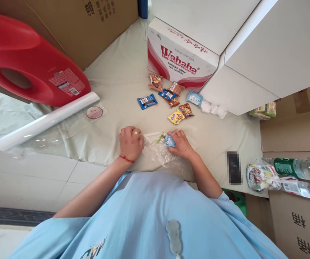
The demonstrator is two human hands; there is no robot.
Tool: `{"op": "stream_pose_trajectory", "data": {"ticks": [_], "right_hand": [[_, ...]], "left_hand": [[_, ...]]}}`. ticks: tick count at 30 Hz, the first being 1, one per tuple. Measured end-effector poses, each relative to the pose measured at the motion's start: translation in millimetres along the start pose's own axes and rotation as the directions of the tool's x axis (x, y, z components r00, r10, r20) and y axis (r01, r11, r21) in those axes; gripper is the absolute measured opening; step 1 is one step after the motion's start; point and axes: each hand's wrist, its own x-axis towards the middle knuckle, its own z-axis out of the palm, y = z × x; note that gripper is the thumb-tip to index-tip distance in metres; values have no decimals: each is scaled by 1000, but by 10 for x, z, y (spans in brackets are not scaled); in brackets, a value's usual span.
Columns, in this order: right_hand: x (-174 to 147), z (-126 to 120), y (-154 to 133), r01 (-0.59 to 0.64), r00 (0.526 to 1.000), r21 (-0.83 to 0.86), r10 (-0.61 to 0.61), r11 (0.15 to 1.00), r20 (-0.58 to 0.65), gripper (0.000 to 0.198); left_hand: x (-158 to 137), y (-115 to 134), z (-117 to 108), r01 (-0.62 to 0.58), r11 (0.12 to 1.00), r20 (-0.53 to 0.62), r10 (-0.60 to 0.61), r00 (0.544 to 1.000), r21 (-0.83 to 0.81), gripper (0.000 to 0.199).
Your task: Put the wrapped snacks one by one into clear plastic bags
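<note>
A clear plastic bag (157, 155) lies spread and crinkled on the cloth in front of me. My left hand (131, 144) is closed over its left edge, fingers curled under. At the bag's right side my right hand (181, 144) is closed on a light-blue snack packet (170, 140), its fingertips partly hidden. A green snack packet (161, 137) touches the blue one on the left; whether both are inside the bag or on top, I cannot tell. Just beyond the hands are several wrapped snacks, among them a yellow packet (175, 117) and a dark-blue packet (147, 101).
A Wahaha water carton (181, 59) and white boxes (251, 54) stand behind the snacks. To the left are a red jug (31, 57) and a roll of plastic film (47, 120). A blurred dark object (234, 168) and plastic bottles (305, 169) lie at right.
</note>
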Motion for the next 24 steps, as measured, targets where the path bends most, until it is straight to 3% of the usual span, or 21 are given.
{"op": "stream_pose_trajectory", "data": {"ticks": [2,4,6,8,10,12,19,24], "right_hand": [[0,8,2,-3,1000,-9,3,1000,3,68],[2,7,-3,-4,1000,-26,5,1000,16,71],[7,-8,-17,-11,1000,-52,12,999,29,76],[15,-38,-37,-16,999,-72,19,997,43,82],[24,-76,-57,-19,998,-81,23,997,55,84],[30,-114,-70,-15,997,-79,20,997,69,81],[18,-149,-68,7,999,-16,-6,1000,46,79],[4,-78,-63,35,999,7,-35,999,-21,66]], "left_hand": [[-70,33,-18,-111,992,-16,110,994,-66,21],[-108,72,-42,-280,947,60,293,954,-158,24],[-109,107,-57,-430,864,175,480,859,-260,27],[-89,132,-53,-505,796,272,594,757,-334,29],[-72,148,-38,-511,778,328,622,711,-367,31],[-66,165,-29,-465,807,351,581,734,-364,39],[-18,296,-117,-206,973,357,231,905,-108,48],[17,328,-131,-127,992,351,115,929,10,51]]}}
